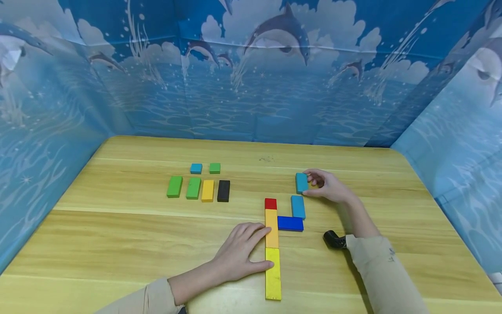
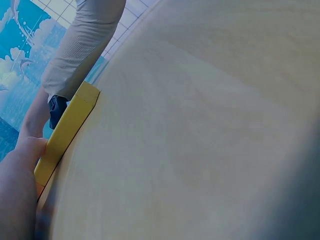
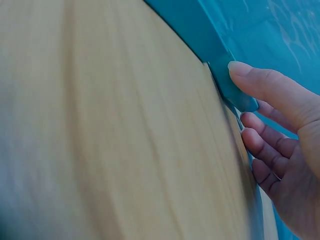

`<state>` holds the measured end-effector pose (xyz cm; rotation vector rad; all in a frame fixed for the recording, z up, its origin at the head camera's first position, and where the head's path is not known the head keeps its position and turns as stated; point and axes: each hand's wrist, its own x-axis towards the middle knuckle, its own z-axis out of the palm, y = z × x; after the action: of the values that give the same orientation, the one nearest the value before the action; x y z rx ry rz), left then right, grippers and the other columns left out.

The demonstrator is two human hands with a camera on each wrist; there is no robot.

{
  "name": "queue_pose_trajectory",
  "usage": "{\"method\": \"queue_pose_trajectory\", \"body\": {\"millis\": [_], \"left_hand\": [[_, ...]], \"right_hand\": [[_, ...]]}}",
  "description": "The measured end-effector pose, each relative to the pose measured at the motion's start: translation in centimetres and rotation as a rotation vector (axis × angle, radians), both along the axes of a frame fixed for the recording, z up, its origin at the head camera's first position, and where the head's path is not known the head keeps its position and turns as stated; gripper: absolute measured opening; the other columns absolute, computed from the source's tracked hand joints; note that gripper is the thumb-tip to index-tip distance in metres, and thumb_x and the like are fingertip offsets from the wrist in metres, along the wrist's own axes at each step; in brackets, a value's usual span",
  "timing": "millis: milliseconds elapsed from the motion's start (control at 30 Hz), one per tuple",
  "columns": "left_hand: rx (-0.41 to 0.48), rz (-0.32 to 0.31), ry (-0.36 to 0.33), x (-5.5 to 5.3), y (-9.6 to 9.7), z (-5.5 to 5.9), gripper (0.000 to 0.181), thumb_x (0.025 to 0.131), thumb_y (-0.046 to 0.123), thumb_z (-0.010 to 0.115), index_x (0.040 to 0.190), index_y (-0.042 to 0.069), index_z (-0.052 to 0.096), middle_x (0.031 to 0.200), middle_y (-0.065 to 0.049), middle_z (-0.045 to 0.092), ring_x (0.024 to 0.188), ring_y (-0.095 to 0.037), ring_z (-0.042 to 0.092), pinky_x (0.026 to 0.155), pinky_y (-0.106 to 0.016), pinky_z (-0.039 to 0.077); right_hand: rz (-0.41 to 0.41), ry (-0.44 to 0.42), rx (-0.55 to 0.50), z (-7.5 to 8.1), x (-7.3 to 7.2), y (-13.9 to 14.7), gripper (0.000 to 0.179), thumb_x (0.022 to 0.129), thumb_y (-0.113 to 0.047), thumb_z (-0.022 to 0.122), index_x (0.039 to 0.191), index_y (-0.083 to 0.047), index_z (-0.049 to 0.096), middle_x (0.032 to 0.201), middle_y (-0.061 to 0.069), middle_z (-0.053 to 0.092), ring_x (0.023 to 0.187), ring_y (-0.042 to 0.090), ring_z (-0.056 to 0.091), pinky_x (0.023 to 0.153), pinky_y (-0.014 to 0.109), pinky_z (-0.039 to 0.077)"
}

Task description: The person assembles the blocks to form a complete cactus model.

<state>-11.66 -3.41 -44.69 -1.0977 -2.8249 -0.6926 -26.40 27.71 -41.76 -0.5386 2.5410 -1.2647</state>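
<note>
My right hand (image 1: pixel 327 186) pinches a light blue block (image 1: pixel 301 183) at the upper right of the block layout, thumb at its near end and fingers at the far side. The right wrist view shows the thumb (image 3: pixel 270 87) against this block. Just below it lies a second light blue block (image 1: pixel 298 206), with a dark blue block (image 1: pixel 290 223) crosswise beneath. My left hand (image 1: pixel 239 253) rests with spread fingers beside a column, its fingertips touching an orange block (image 1: pixel 271 237) and its thumb a yellow block (image 1: pixel 273 283). A small red block (image 1: pixel 270 203) tops that column.
At the back left lie two green blocks (image 1: pixel 193 188), a yellow-orange block (image 1: pixel 208 191), a black block (image 1: pixel 223 191), a small blue block (image 1: pixel 196 168) and a small green block (image 1: pixel 215 168). A dolphin-print curtain (image 1: pixel 251 104) borders the wooden table (image 1: pixel 117 244). A black device (image 1: pixel 334 240) sits at my right wrist.
</note>
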Motion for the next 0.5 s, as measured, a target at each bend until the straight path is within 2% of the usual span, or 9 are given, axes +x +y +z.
{"method": "queue_pose_trajectory", "body": {"millis": [500], "left_hand": [[-0.001,0.0,-0.011,0.1,0.0,0.0,0.072,0.084,0.066,0.041,0.139,0.02,0.037,0.136,0.002,0.04,0.124,-0.017,0.034,0.104,-0.04,0.027]], "right_hand": [[0.037,-0.014,-0.012,-0.2,-0.2,-1.3,0.06,0.081,-0.016,0.07,0.131,0.002,0.042,0.102,0.015,0.049,0.087,0.024,0.042,0.072,0.024,0.039]]}}
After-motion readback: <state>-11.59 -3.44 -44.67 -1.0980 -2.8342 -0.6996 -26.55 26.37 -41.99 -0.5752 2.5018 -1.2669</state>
